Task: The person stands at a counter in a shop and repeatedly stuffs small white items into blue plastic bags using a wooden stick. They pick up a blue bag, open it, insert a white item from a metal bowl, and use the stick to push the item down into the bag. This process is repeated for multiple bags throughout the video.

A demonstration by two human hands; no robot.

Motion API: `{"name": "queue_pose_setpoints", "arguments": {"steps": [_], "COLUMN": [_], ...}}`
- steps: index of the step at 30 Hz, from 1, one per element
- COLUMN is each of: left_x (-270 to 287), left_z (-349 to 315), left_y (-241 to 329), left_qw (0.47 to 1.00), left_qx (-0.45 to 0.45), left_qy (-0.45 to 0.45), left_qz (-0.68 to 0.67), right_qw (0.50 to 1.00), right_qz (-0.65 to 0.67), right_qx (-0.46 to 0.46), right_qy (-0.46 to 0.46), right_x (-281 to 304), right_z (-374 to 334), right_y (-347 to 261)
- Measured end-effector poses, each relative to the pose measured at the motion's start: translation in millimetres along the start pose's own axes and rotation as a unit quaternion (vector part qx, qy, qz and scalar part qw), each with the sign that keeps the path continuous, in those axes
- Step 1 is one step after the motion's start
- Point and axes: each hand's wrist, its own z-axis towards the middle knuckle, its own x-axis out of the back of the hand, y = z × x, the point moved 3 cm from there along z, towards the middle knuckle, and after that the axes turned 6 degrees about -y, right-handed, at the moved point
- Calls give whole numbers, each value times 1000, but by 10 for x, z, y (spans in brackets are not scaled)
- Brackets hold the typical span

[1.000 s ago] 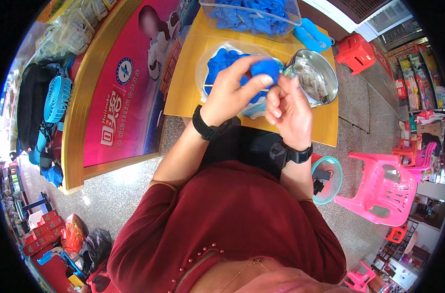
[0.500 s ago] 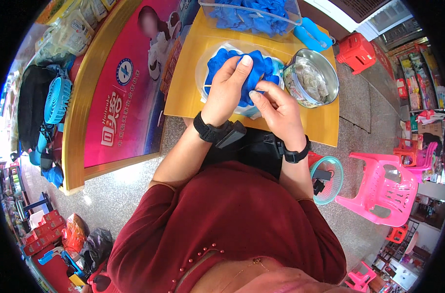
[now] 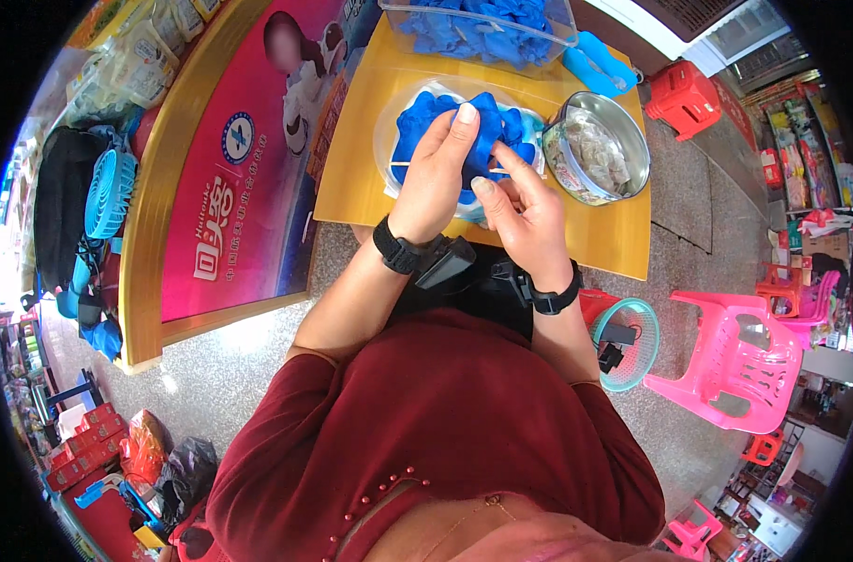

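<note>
A folded piece of shiny blue ribbon (image 3: 483, 126) is pinched in my left hand (image 3: 433, 173), its thumb pressed along the near side. My right hand (image 3: 529, 211) works at the ribbon's lower right edge, thumb and index finger bent around it; the exact grip is partly hidden. A thin pale stick (image 3: 401, 164) pokes out beside my left hand. Below both hands, more blue ribbon pieces (image 3: 417, 117) are heaped in a round, clear-rimmed dish (image 3: 382, 126). Right of them stands a round metal tin (image 3: 640, 140) with small clear-wrapped pieces (image 3: 590, 155) inside.
On the yellow table (image 3: 347, 192), a clear plastic box (image 3: 576, 28) of blue pieces sits at the back, beside a bright blue object (image 3: 600, 66). A pink-fronted counter (image 3: 229, 215) stands left. Right are a turquoise basket (image 3: 646, 347), a pink chair (image 3: 754, 370) and a red stool (image 3: 679, 98).
My right hand has shifted slightly left and down, with its thumb and index finger farther apart. My left hand keeps its hold on the blue ribbon, almost unmoved.
</note>
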Motion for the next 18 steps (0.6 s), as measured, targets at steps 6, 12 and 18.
{"name": "queue_pose_setpoints", "arguments": {"steps": [6,12,18], "left_x": [-60,-20,-107], "left_z": [-14,20,1], "left_y": [56,-17,-4], "left_qw": [1000,996,994], "left_qx": [-23,19,13], "left_qy": [4,6,7], "left_qz": [11,-90,-106], "right_qw": [999,996,995], "right_qz": [3,-82,-66], "right_qx": [-30,26,53], "right_qy": [-20,-21,44], "right_x": [33,89,124], "right_z": [32,72,54], "right_y": [77,79,80]}}
